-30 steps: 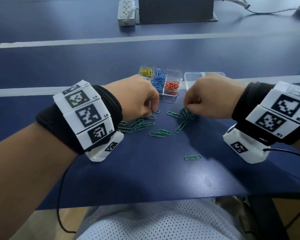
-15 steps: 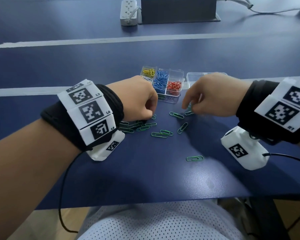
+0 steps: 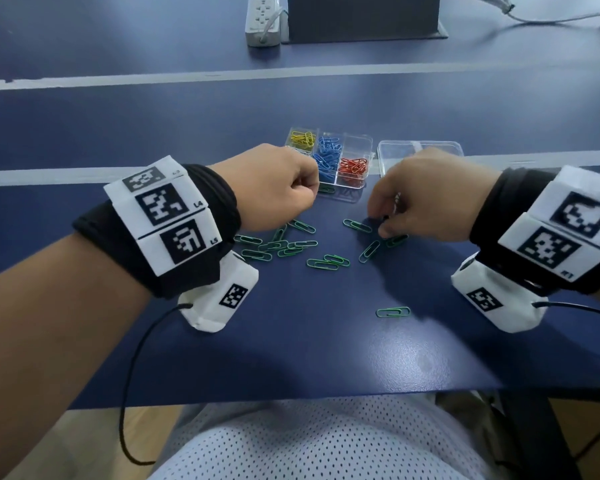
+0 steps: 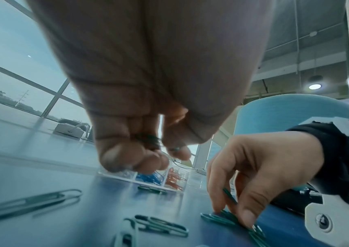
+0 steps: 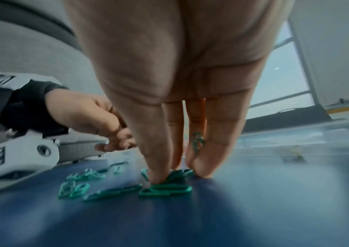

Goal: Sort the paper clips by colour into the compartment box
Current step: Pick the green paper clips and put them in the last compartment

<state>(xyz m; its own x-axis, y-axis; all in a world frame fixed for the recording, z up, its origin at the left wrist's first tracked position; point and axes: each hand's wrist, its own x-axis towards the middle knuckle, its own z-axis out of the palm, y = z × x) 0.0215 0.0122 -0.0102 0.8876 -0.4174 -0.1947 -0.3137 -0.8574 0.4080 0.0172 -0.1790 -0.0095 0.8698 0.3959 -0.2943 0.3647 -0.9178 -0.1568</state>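
Several green paper clips (image 3: pixel 284 245) lie loose on the blue table, one apart near the front (image 3: pixel 393 312). My left hand (image 3: pixel 307 194) hovers curled just before the clear compartment box (image 3: pixel 370 151), and the left wrist view shows green clips (image 4: pixel 148 139) gripped in its fingers. My right hand (image 3: pixel 386 232) points down at the right of the pile. Its fingertips (image 5: pixel 157 178) press on green clips (image 5: pixel 167 189) on the table, and another clip (image 5: pixel 197 142) sits tucked between its fingers. The box holds yellow (image 3: pixel 302 137), blue (image 3: pixel 327 156) and red clips (image 3: pixel 352 167).
The box's clear lid (image 3: pixel 430 148) lies to its right, partly behind my right hand. One green clip (image 3: pixel 326 189) rests against the box's front wall. A white power strip (image 3: pixel 262 20) and a dark block (image 3: pixel 362 17) stand far back. The table's front edge is close to my lap.
My left hand has lifted off the pile and curled up with clips. My right hand picked up a clip, then set its fingertips down on clips slightly nearer and to the right.
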